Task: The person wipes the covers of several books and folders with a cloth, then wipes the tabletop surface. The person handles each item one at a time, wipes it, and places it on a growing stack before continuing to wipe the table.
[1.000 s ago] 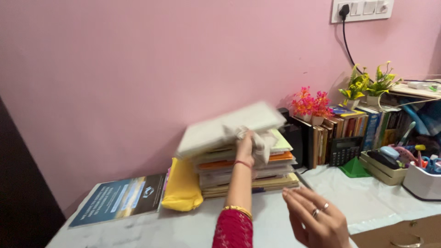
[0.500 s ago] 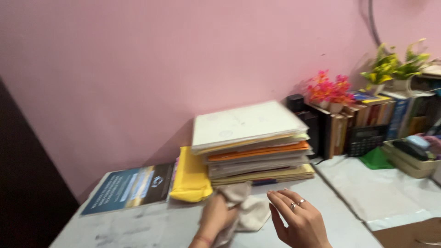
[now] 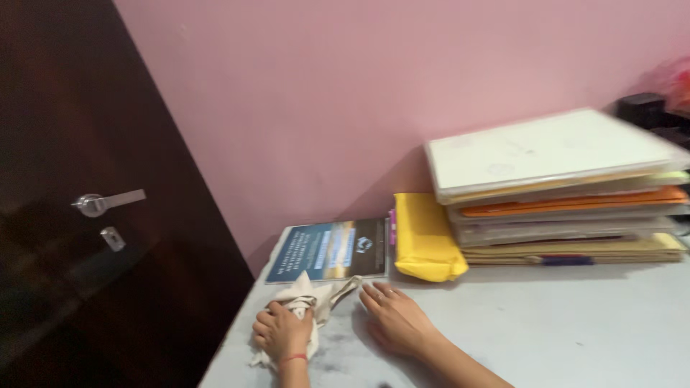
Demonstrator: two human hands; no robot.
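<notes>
My left hand (image 3: 282,332) is closed on a crumpled beige cloth (image 3: 310,299) and presses it onto the pale marbled tabletop (image 3: 546,323) near its left edge. My right hand (image 3: 394,320) lies flat on the table just right of the cloth, fingers spread, a ring on one finger. A blue booklet (image 3: 327,251) lies flat right behind both hands, its near edge a little beyond my fingertips.
A yellow padded envelope (image 3: 425,237) lies right of the booklet. A tall stack of folders and files (image 3: 560,190) stands against the pink wall at the right. A dark wooden door (image 3: 86,215) with a metal handle (image 3: 108,202) is to the left.
My left hand has carried the cloth from the stack of files down to the table and leftward. My right hand has dropped flat onto the table. The view has swung left to the door.
</notes>
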